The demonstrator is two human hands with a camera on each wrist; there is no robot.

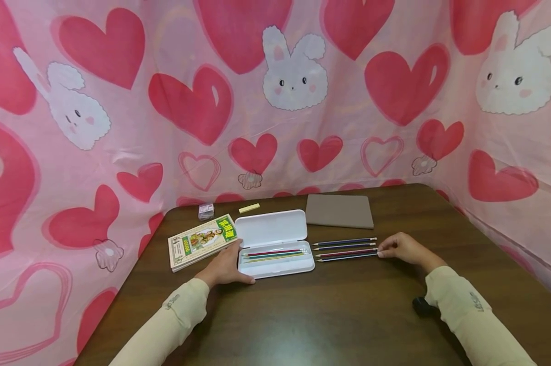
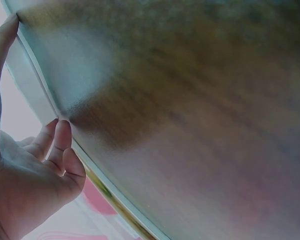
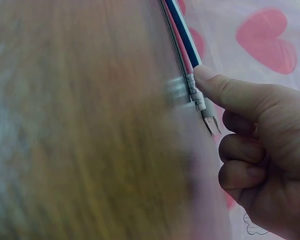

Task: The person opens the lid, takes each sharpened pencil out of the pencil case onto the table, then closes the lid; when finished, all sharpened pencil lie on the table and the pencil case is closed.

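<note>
An open white pencil case (image 1: pixel 275 270) lies on the table with its lid (image 1: pixel 272 227) folded back. Red, green and yellow pencils (image 1: pixel 275 256) lie inside it. My left hand (image 1: pixel 225 264) spans the case's left end, thumb at the front corner and fingers toward the hinge side; in the left wrist view its fingertips (image 2: pixel 64 124) meet the case's edge. To the right of the case, several pencils lie roughly parallel, points to the left. My right hand (image 1: pixel 405 250) pinches the eraser end of the nearest one, a blue pencil (image 3: pixel 187 42), between thumb and forefinger.
A book with a colourful cover (image 1: pixel 202 241) lies left of the case. Behind it are a small clear box (image 1: pixel 206 211) and a yellow strip (image 1: pixel 249 208). A grey-brown notebook (image 1: pixel 339 211) lies at the back. A heart-patterned pink curtain (image 1: pixel 284 127) surrounds the table (image 1: pixel 302 320).
</note>
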